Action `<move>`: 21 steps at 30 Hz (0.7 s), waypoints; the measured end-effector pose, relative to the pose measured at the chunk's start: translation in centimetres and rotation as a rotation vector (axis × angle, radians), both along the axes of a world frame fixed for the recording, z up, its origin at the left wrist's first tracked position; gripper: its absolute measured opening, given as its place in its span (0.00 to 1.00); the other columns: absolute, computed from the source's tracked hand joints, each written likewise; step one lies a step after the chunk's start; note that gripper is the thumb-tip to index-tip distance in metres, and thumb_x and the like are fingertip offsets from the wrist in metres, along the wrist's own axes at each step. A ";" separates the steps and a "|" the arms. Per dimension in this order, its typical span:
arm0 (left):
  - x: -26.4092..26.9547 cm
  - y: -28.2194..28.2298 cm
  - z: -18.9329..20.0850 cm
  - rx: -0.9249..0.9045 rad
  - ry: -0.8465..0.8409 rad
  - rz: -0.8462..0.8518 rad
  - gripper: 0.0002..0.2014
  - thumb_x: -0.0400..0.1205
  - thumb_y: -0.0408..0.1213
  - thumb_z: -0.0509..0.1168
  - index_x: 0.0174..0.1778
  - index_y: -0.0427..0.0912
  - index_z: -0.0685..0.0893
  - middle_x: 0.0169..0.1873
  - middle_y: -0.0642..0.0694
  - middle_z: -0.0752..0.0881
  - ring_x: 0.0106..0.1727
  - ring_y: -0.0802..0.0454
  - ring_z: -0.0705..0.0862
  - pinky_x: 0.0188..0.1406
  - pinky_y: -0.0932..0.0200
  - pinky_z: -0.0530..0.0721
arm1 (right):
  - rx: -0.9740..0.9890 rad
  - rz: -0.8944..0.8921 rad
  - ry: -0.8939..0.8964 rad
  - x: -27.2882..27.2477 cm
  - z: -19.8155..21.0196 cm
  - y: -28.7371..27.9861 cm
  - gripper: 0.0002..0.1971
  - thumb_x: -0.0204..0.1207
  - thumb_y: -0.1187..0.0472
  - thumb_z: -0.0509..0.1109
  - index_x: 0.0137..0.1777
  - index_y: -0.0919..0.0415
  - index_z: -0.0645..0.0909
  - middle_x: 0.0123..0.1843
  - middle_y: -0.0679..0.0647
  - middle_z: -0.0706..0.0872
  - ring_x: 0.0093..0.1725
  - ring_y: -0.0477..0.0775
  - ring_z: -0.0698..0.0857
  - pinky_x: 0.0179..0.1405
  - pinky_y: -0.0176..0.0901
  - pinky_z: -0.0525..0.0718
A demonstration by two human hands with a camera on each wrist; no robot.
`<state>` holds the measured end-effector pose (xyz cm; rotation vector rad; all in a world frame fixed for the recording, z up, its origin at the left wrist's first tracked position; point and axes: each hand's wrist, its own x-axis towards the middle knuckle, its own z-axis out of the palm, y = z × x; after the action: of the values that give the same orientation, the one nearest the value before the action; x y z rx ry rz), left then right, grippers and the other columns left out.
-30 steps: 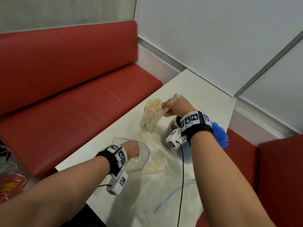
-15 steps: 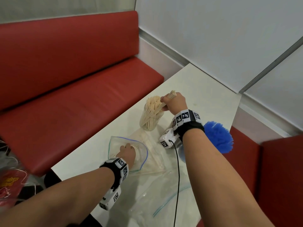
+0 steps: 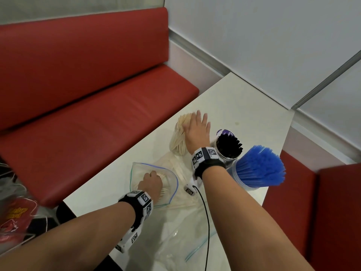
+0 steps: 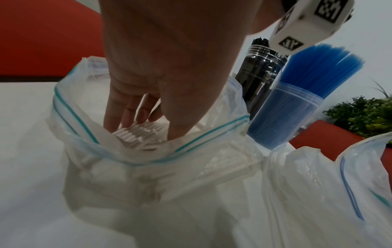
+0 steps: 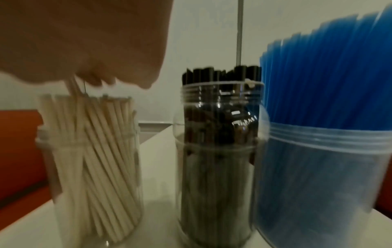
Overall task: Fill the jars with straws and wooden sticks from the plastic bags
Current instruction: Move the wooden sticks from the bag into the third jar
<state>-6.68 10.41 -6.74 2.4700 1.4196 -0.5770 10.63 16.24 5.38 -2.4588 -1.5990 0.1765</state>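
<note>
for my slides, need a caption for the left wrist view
Left hand reaches into an open zip bag for wooden sticks.

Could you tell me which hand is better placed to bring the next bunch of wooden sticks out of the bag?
Left. The left hand is already inside the open zip bag, its fingers curled around the wooden sticks. The right hand lies flat on the stick jar, away from the bag.

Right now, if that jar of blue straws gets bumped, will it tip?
Possibly. The blue straws fan out well above their jar, so it looks top-heavy. It is probably light, being clear plastic. The black-straw jar close beside it might steady one side.
</note>
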 end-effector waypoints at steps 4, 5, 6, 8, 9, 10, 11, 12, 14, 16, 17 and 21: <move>-0.6 -0.3 0.2 0.015 0.036 0.001 0.22 0.83 0.40 0.66 0.71 0.38 0.70 0.67 0.43 0.69 0.66 0.45 0.72 0.59 0.57 0.82 | -0.075 0.004 0.039 -0.2 -1.8 -0.4 0.36 0.92 0.47 0.51 0.89 0.62 0.38 0.91 0.60 0.40 0.89 0.65 0.38 0.88 0.64 0.42; -0.7 -0.3 0.2 0.031 0.042 -0.015 0.20 0.84 0.38 0.65 0.71 0.38 0.70 0.67 0.42 0.70 0.66 0.45 0.73 0.60 0.58 0.82 | 0.037 -0.005 0.052 -0.3 -1.6 -0.3 0.36 0.91 0.48 0.53 0.90 0.60 0.38 0.91 0.60 0.40 0.89 0.66 0.39 0.88 0.63 0.42; -0.7 -0.2 0.1 0.040 0.039 -0.038 0.18 0.85 0.35 0.62 0.70 0.37 0.70 0.67 0.41 0.70 0.66 0.45 0.73 0.60 0.57 0.81 | 0.132 -0.009 0.041 -0.4 -1.3 -0.2 0.36 0.91 0.50 0.54 0.90 0.57 0.38 0.91 0.60 0.40 0.89 0.67 0.39 0.87 0.63 0.42; -0.8 0.0 0.2 0.027 0.019 -0.056 0.15 0.87 0.31 0.57 0.70 0.37 0.71 0.68 0.41 0.71 0.67 0.45 0.74 0.61 0.56 0.81 | 0.148 0.052 -0.020 -0.7 -1.1 -0.1 0.35 0.91 0.52 0.52 0.90 0.54 0.37 0.91 0.58 0.38 0.89 0.66 0.38 0.87 0.63 0.40; -0.9 0.2 0.2 0.012 0.005 -0.052 0.15 0.87 0.30 0.55 0.70 0.38 0.71 0.68 0.41 0.72 0.68 0.45 0.74 0.61 0.55 0.80 | 0.068 0.101 -0.053 -0.9 -1.3 -0.2 0.34 0.91 0.52 0.51 0.90 0.55 0.36 0.91 0.57 0.37 0.89 0.65 0.37 0.87 0.65 0.40; -0.9 0.4 0.3 -0.006 -0.012 -0.051 0.15 0.88 0.29 0.54 0.70 0.38 0.71 0.68 0.42 0.73 0.69 0.45 0.75 0.62 0.54 0.80 | -0.035 0.133 -0.071 -1.0 -1.6 -0.5 0.34 0.92 0.51 0.49 0.89 0.56 0.35 0.91 0.57 0.36 0.89 0.64 0.36 0.87 0.67 0.40; -1.0 0.6 0.3 -0.030 -0.029 -0.054 0.15 0.88 0.29 0.53 0.70 0.39 0.72 0.68 0.42 0.75 0.69 0.45 0.76 0.63 0.53 0.79 | -0.114 0.134 -0.058 -0.9 -1.9 -0.7 0.35 0.92 0.50 0.49 0.89 0.57 0.34 0.91 0.56 0.35 0.89 0.63 0.36 0.87 0.67 0.40; -1.1 0.8 0.4 -0.060 -0.040 -0.053 0.14 0.87 0.29 0.53 0.69 0.39 0.74 0.67 0.42 0.77 0.68 0.45 0.78 0.63 0.53 0.78 | -0.132 0.112 -0.020 -0.9 -1.8 -1.0 0.35 0.92 0.48 0.49 0.89 0.57 0.34 0.91 0.56 0.35 0.89 0.63 0.35 0.87 0.67 0.39; -1.5 1.0 0.5 -0.105 -0.049 -0.032 0.14 0.86 0.27 0.54 0.66 0.39 0.77 0.64 0.42 0.81 0.66 0.45 0.81 0.61 0.53 0.80 | 0.034 0.058 0.078 -1.0 -1.1 -1.4 0.34 0.91 0.50 0.52 0.90 0.54 0.39 0.91 0.58 0.39 0.89 0.65 0.38 0.87 0.65 0.39; -2.0 1.4 0.4 -0.150 -0.036 -0.001 0.15 0.85 0.26 0.55 0.65 0.38 0.77 0.64 0.42 0.82 0.65 0.44 0.83 0.61 0.55 0.81 | 0.306 0.037 0.158 -1.6 -0.4 -2.1 0.32 0.90 0.57 0.57 0.90 0.53 0.49 0.91 0.63 0.49 0.89 0.66 0.47 0.88 0.61 0.46; -2.0 1.7 0.4 -0.170 -0.033 0.014 0.15 0.85 0.27 0.55 0.66 0.38 0.77 0.65 0.42 0.81 0.65 0.44 0.82 0.62 0.55 0.80 | 0.420 0.047 0.212 -2.1 -0.2 -2.6 0.31 0.88 0.60 0.59 0.89 0.55 0.55 0.89 0.64 0.57 0.88 0.65 0.54 0.88 0.57 0.51; -2.2 1.9 0.8 -0.201 -0.002 0.014 0.15 0.88 0.35 0.55 0.68 0.38 0.78 0.67 0.42 0.81 0.68 0.44 0.81 0.64 0.55 0.78 | 0.364 0.176 0.521 -5.2 -0.1 -4.9 0.22 0.83 0.68 0.60 0.74 0.56 0.81 0.68 0.55 0.86 0.67 0.50 0.82 0.73 0.50 0.78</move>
<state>-8.90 12.28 -5.97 2.3009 1.3077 -0.6784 5.41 11.30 5.32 -1.8082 -1.4537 0.4638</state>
